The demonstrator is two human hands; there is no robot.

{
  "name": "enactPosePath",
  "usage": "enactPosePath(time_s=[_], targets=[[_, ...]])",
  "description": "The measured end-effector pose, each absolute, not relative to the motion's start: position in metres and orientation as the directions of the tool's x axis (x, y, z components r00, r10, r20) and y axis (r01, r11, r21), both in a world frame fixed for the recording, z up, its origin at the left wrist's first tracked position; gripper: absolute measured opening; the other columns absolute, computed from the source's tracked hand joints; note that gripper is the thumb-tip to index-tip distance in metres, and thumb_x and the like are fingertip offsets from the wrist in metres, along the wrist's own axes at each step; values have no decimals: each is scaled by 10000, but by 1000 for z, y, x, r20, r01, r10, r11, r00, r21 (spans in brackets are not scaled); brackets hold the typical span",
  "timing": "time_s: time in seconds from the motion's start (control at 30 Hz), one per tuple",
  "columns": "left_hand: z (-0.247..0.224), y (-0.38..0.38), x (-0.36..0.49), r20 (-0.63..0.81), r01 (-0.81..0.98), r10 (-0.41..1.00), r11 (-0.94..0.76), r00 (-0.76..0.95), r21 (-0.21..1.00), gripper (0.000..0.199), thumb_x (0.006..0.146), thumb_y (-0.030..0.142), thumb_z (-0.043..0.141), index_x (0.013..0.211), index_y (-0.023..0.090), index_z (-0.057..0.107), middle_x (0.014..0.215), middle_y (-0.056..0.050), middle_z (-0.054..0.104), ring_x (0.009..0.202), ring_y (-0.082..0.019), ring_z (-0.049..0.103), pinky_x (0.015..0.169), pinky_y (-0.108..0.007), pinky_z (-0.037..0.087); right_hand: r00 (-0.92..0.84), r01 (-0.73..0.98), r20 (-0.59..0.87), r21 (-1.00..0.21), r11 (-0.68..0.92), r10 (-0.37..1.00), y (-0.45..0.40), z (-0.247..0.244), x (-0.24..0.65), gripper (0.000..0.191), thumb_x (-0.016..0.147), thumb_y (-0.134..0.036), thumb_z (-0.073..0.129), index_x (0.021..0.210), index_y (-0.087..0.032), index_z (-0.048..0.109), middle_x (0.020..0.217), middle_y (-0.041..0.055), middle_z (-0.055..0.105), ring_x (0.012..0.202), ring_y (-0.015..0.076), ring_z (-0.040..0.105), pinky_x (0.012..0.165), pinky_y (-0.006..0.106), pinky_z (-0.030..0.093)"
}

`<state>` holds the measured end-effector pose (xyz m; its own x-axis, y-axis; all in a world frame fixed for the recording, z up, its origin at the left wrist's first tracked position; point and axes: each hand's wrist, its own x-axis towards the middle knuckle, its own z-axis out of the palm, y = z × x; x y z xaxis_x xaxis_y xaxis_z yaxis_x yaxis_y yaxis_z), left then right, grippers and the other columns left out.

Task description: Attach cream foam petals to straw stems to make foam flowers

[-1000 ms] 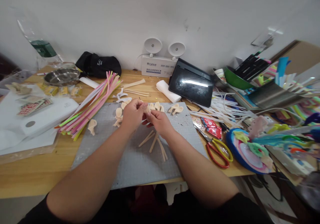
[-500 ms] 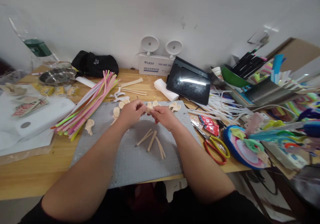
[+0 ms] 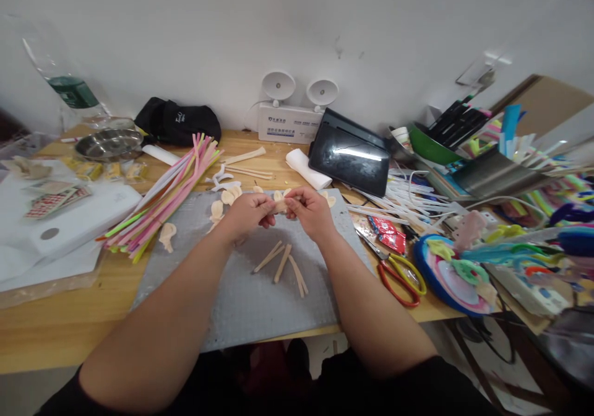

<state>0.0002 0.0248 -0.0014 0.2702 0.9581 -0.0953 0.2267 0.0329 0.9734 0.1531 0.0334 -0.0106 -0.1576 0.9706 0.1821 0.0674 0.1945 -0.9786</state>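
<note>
Over the back part of the grey mat [image 3: 241, 317], my left hand [image 3: 250, 213] and my right hand [image 3: 310, 212] face each other, fingers pinched on the two ends of a small beige piece [image 3: 280, 206]. Several round beige shapes lie behind and beside my hands, among them a cream piece [image 3: 217, 209] at the left. Another curled beige piece [image 3: 167, 236] rests near the mat's left edge. Nearer to me, short beige strips [image 3: 282, 264] lie spread on the mat.
Pink and yellow pipe cleaners [image 3: 162, 205] lie left of the mat. Scissors [image 3: 394, 270] with red and yellow handles and a blue-rimmed round tray [image 3: 422, 258] are at the right. A black tablet-like device [image 3: 350, 159] leans behind, near a white emergency lamp [image 3: 285, 124].
My hands have drawn slightly apart, and more of the beige piece shows between them. The fingers of my right hand have shifted on it.
</note>
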Motion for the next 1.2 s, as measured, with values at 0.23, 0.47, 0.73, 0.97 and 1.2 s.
enactPosePath(time_s=[0.23,0.47,0.73,0.97,1.2], targets=[[-1,20,1,-153,114,881,114,447,987,270,715,406,526,704,142,579,591,-23,587,506,-84,511,503,-206,388,-283,98,185,-971,220,941,34,-14,157,152,687,-327,587,695,-178,555,538,-40,534,487,74,492,502,222,433],[-1,18,2,-180,-17,893,205,413,979,225,690,359,575,633,143,544,510,12,526,458,-61,453,464,-186,359,-371,59,164,-978,199,914,33,-7,161,151,665,-302,620,758,-184,638,696,0,603,611,102,557,623,264,484],[-2,19,1,-175,-47,882,216,438,975,242,715,356,544,608,141,517,500,15,494,446,-54,413,436,-183,301,-406,223,273,-896,384,872,35,-10,166,147,714,-297,582,807,-217,664,710,8,595,650,116,558,643,266,460],[-3,20,4,-111,-93,925,155,362,984,210,692,302,554,565,144,497,432,33,430,412,-48,347,415,-185,257,-405,245,372,-836,491,835,34,-6,166,157,726,-311,579,837,-236,661,725,11,608,671,125,554,661,273,439],[3,17,0,-89,-20,911,106,402,994,185,700,316,531,605,157,544,472,24,451,445,-61,383,441,-189,304,-387,304,428,-777,551,817,30,-1,165,116,744,-294,556,742,-215,641,728,18,610,686,129,542,659,267,425]])
